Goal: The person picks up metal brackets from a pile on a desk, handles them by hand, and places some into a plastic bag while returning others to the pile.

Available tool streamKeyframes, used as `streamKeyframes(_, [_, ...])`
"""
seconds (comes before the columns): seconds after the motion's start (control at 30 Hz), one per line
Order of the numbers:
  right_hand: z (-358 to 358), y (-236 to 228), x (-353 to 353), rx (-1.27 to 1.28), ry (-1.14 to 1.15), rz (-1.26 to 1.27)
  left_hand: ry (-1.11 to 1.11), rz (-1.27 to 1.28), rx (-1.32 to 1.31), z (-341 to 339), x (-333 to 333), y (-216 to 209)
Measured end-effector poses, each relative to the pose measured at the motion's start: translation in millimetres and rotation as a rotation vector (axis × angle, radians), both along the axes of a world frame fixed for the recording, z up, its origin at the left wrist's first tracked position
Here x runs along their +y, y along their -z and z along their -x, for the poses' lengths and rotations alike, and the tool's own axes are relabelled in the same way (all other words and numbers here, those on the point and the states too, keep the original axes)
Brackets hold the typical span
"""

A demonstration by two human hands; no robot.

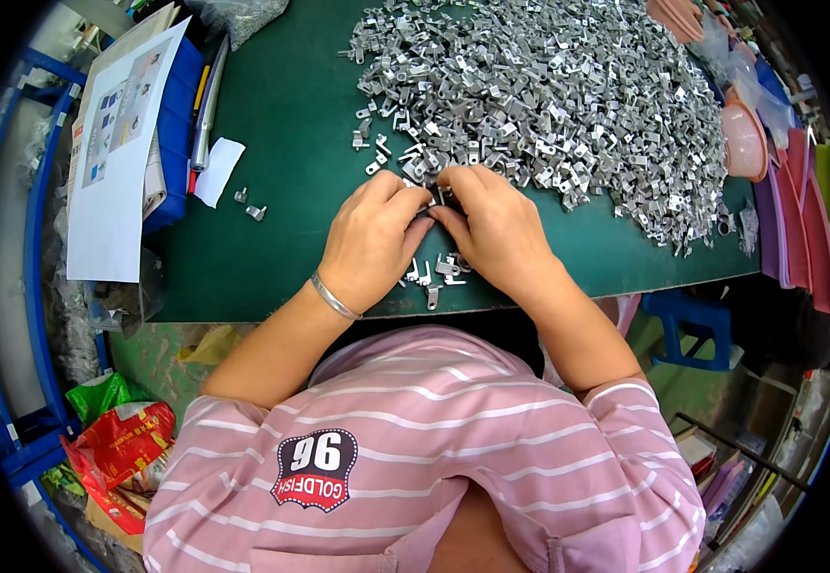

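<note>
My left hand (369, 234) and my right hand (496, 229) meet over the green table (281, 272), near its front edge. Fingertips and thumbs of both hands are pinched around a small silver metal bracket (439, 197), largely covered by the fingers. Beyond the hands spreads a large heap of similar small metal brackets (548, 105), its nearest pieces reaching the fingertips. A small cluster of metal brackets (448, 269) lies below the hands, close to the table edge. Two loose brackets (255, 213) rest apart on the left.
At the left stand a blue bin (182, 119), a printed white sheet (109, 229) and a torn paper piece (218, 173). A pink bowl (743, 143) borders the heap on the right. Below the table are a blue stool (696, 328) and a red bag (128, 449).
</note>
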State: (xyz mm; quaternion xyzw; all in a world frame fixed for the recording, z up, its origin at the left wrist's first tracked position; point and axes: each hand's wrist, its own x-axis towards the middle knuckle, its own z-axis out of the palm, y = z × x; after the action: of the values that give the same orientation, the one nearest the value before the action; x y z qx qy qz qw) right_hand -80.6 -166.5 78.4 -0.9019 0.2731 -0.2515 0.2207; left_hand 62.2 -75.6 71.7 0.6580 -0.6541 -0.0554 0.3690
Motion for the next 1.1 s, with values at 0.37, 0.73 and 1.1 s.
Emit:
streamKeyframes(0.37, [27.2,0.9,-10.9,-0.375,-0.095,-1.146,-0.12,-0.046,0.189,-9.7,7.0,8.0])
streamKeyframes(0.73, [34.5,-0.3,-8.2,-0.262,-0.198,-0.639,-0.162,-0.058,0.266,-12.4,9.4,7.6])
streamKeyframes(1.1, [-3.9,5.4,1.2,0.007,0.006,-0.032,0.039,-0.056,0.942,-20.2,11.2,8.7])
